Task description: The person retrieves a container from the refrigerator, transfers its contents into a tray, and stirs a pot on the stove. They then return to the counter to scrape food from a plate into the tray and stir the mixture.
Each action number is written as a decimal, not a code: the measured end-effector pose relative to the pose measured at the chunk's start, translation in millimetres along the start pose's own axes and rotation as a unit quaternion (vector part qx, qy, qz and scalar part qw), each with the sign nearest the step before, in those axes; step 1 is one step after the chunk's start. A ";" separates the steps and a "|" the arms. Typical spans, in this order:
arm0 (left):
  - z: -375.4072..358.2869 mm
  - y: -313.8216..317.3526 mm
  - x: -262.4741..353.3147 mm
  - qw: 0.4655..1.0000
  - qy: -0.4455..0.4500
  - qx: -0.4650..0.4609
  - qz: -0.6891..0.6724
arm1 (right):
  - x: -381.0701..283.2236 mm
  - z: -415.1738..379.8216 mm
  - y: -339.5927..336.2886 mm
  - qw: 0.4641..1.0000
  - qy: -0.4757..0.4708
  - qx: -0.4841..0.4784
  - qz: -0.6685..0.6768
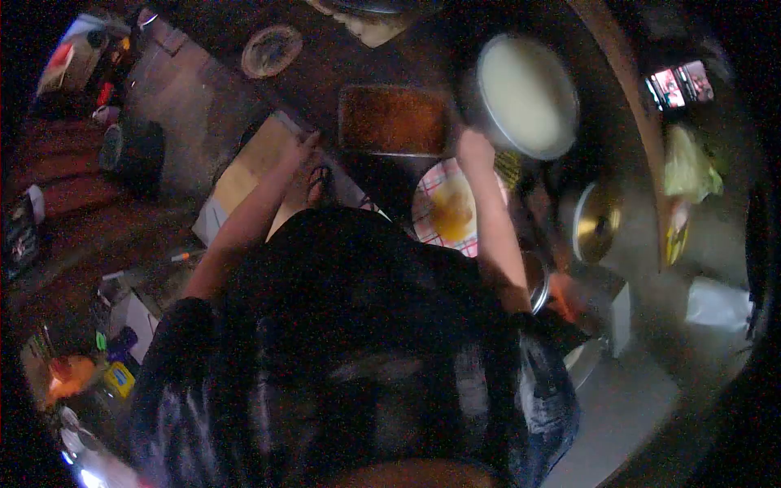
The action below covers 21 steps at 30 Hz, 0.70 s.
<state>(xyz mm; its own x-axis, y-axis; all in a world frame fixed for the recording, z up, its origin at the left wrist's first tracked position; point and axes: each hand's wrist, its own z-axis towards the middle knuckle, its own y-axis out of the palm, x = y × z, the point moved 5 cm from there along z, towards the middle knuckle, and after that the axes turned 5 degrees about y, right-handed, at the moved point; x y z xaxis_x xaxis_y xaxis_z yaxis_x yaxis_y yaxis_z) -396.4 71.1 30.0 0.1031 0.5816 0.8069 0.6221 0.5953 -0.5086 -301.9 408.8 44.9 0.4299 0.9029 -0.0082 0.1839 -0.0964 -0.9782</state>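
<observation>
My left hand (303, 150) is above the far corner of a tan flat board (249, 166). Its fingers look loosely stretched, with nothing visible in them. My right hand (476, 151) is closed between the right end of a rectangular metal tray (394, 121) and a large round bowl (525, 96). Whatever it may grip is hidden. Reddish-brown food fills the tray, and a pale, whitish content fills the bowl. Under my right wrist lies a plate (426, 189) with a red-and-white checked pattern and something yellow-orange on it.
A round golden lid or pan (596, 221) stands to the right. Farther right are a lit phone screen (682, 84) and a pale plastic bag (688, 165). A small round dish (272, 51) sits at the upper left. A dark bucket-like container (133, 149) is at the left.
</observation>
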 end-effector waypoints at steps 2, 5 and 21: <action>-10.2 27.7 -143.0 0.961 -0.048 0.165 -0.215 | -10.6 -5.6 -4.2 0.998 0.036 -0.040 0.022; -56.8 10.5 -200.6 0.925 -0.232 0.156 -0.257 | 8.7 18.5 4.1 0.996 0.065 -0.058 0.031; -335.9 -148.2 -475.9 0.817 -0.497 0.292 -0.024 | -404.8 -38.3 -115.8 0.925 -0.349 0.055 0.138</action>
<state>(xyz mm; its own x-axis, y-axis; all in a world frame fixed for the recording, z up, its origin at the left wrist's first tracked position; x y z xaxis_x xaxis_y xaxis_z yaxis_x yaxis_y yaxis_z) -276.9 -480.2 -177.8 -0.7716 0.5403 0.3358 0.1007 0.6250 -0.7741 -463.3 38.5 169.5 -0.2358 0.9047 -0.3549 0.0441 -0.3549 -0.9339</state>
